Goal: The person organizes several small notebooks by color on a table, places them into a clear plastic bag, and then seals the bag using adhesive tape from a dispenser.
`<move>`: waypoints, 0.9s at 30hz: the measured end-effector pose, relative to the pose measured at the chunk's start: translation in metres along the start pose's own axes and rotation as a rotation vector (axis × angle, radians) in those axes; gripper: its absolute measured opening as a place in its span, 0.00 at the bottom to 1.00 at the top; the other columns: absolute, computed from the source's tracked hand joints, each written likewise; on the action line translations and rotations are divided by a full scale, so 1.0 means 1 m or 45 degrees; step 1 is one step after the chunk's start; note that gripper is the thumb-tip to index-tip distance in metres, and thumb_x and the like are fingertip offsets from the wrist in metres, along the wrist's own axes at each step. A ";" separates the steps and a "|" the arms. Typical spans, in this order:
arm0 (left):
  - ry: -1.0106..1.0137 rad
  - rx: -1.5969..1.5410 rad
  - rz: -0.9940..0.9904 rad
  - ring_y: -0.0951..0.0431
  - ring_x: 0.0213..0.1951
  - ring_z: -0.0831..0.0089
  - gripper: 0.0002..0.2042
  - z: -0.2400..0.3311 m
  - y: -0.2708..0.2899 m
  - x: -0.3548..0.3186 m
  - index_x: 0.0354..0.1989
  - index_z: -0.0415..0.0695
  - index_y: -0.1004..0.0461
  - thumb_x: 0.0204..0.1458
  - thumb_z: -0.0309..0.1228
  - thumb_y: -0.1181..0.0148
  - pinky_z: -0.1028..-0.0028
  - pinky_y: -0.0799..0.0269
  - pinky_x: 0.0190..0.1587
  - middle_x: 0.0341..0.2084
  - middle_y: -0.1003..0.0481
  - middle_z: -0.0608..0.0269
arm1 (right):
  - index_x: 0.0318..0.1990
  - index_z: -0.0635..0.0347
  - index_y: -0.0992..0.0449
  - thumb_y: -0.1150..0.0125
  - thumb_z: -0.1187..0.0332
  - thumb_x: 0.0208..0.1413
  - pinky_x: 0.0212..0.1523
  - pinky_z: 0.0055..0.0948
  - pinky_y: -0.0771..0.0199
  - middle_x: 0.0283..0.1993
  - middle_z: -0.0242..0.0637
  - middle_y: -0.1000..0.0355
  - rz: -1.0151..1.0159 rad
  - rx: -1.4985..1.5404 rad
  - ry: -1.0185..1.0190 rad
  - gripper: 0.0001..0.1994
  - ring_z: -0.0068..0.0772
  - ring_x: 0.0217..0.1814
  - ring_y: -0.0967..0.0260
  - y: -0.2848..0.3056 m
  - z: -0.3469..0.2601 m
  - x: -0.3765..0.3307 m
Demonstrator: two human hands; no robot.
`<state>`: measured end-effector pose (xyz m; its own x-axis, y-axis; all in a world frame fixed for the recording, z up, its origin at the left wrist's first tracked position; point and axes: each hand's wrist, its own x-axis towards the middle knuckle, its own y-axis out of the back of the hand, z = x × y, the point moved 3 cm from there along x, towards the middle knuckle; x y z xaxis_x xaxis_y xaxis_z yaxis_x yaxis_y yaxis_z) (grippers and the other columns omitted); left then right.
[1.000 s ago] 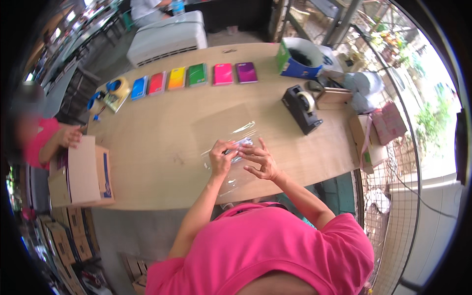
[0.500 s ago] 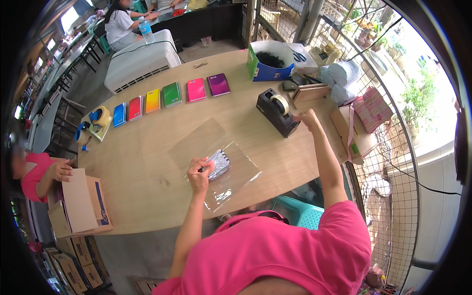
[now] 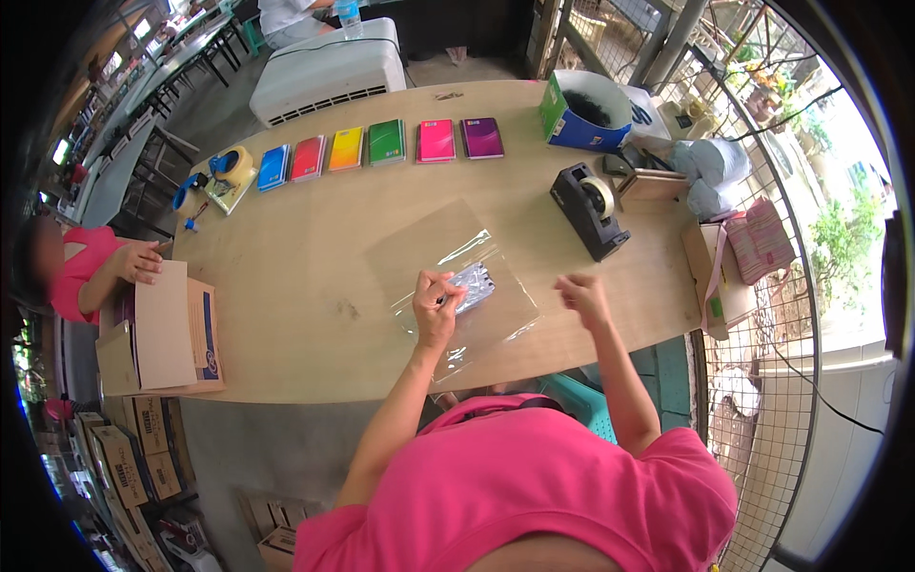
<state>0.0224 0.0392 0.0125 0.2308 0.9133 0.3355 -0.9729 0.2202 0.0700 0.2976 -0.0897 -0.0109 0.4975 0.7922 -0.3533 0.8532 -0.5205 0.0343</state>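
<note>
A clear plastic bag (image 3: 496, 310) lies flat on the wooden table (image 3: 315, 286) with a small silvery-purple item (image 3: 474, 283) inside it. My left hand (image 3: 437, 303) pinches the bag at the item's left edge and presses it down. My right hand (image 3: 581, 294) hovers just right of the bag, above the table's near edge, fingers loosely curled. Whether it holds a strip of tape is not visible. A black tape dispenser (image 3: 589, 210) stands beyond the right hand.
Several coloured notebooks (image 3: 386, 143) lie in a row at the far side. A blue box (image 3: 583, 114) and grey bundles (image 3: 710, 172) sit far right. Another person's hand (image 3: 141, 262) rests on cardboard boxes (image 3: 167, 329) at the left. A wire fence (image 3: 762, 381) runs along the right.
My right hand left the bag, reached to the tape dispenser, and has now come back near the bag. My left hand stayed on the bag.
</note>
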 end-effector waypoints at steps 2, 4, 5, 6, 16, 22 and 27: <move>0.022 -0.039 0.007 0.24 0.43 0.66 0.07 0.005 -0.001 0.000 0.22 0.42 0.22 0.39 0.15 0.33 0.70 0.27 0.39 0.31 0.31 0.62 | 0.30 0.69 0.20 0.35 0.64 0.57 0.21 0.19 0.40 0.21 0.30 0.29 -0.196 0.080 0.171 0.13 0.17 0.20 0.37 -0.068 -0.042 -0.027; -0.040 0.017 0.005 0.24 0.43 0.65 0.08 -0.001 0.000 -0.002 0.22 0.42 0.22 0.38 0.14 0.34 0.69 0.27 0.38 0.31 0.31 0.61 | 0.29 0.68 0.20 0.34 0.64 0.57 0.19 0.19 0.42 0.18 0.29 0.31 -0.243 0.162 0.168 0.14 0.17 0.18 0.37 -0.116 -0.068 -0.045; -0.051 0.021 0.008 0.24 0.43 0.65 0.08 0.000 -0.003 -0.003 0.21 0.42 0.22 0.37 0.14 0.34 0.69 0.27 0.38 0.31 0.31 0.61 | 0.27 0.68 0.21 0.34 0.63 0.57 0.18 0.19 0.43 0.17 0.29 0.32 -0.228 0.133 0.151 0.14 0.18 0.17 0.39 -0.128 -0.066 -0.045; -0.061 0.032 0.014 0.24 0.43 0.64 0.08 0.001 -0.005 -0.004 0.21 0.42 0.22 0.37 0.14 0.35 0.69 0.28 0.38 0.31 0.31 0.61 | 0.26 0.67 0.22 0.33 0.62 0.56 0.16 0.20 0.44 0.17 0.30 0.33 -0.221 0.108 0.131 0.15 0.18 0.16 0.40 -0.137 -0.064 -0.046; 0.297 -0.484 -0.368 0.22 0.40 0.67 0.40 0.002 0.005 0.018 0.66 0.47 0.41 0.40 0.26 0.29 0.68 0.26 0.47 0.37 0.24 0.57 | 0.23 0.67 0.23 0.30 0.58 0.54 0.13 0.20 0.48 0.13 0.28 0.38 0.134 -0.217 -0.033 0.19 0.16 0.13 0.43 -0.140 -0.012 -0.051; 0.272 0.103 -0.615 0.21 0.38 0.63 0.46 0.007 0.008 0.049 0.69 0.48 0.45 0.40 0.36 0.25 0.67 0.26 0.48 0.34 0.22 0.58 | 0.24 0.66 0.21 0.30 0.55 0.52 0.17 0.26 0.39 0.14 0.33 0.33 -0.004 -0.356 -0.062 0.19 0.23 0.15 0.37 -0.140 0.002 -0.036; -0.153 0.966 -0.770 0.24 0.48 0.54 0.46 0.032 -0.004 0.041 0.67 0.47 0.41 0.36 0.42 0.24 0.60 0.28 0.54 0.49 0.27 0.50 | 0.26 0.63 0.19 0.27 0.57 0.47 0.28 0.36 0.27 0.20 0.41 0.24 -0.157 -1.059 0.335 0.16 0.37 0.22 0.27 -0.137 0.061 -0.002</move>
<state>0.0359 0.0649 0.0565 0.7313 0.6686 0.1347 -0.4483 0.3224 0.8337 0.1707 -0.0394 -0.0724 0.3265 0.9286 -0.1761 0.6899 -0.1068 0.7160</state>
